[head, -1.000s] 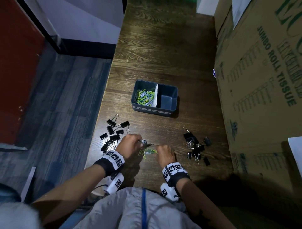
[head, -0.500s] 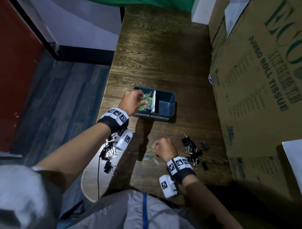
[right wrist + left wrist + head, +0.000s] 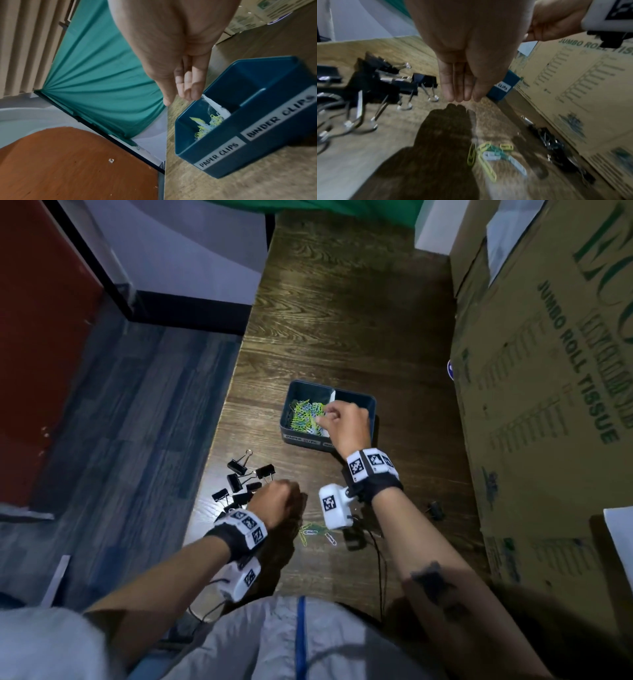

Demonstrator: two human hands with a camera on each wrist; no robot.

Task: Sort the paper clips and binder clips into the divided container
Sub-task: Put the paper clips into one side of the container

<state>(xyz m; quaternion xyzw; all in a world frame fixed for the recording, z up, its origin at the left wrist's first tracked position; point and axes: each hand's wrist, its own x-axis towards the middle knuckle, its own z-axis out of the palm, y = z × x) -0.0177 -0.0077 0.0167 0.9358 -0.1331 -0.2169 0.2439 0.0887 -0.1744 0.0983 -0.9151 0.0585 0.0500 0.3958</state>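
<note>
At 8 o'clock the black binder clips (image 3: 241,479) lie unsorted on the table (image 3: 342,320); the left hand (image 3: 277,501), back from the bin, hangs above loose paper clips (image 3: 317,532), grip together, empty. At centre the right hand (image 3: 346,422) has replaced it over the container (image 3: 371,402), grip loose, probably releasing; next, gather the remaining paper clips

Both forearms showing bare. Each wrist wearing a black fabric wristband (image 3: 380,484) topped by a white strip of square black-and-white coded markers (image 3: 371,462). A white boxy camera module (image 3: 334,506) hanging under each wrist, itself carrying a marker, a thin black cable (image 3: 382,563) trailing from it. Dark tattoo (image 3: 433,582) showing on right forearm. Light grey garment (image 3: 260,642) with a blue vertical stripe (image 3: 301,635) covering the torso.
</note>
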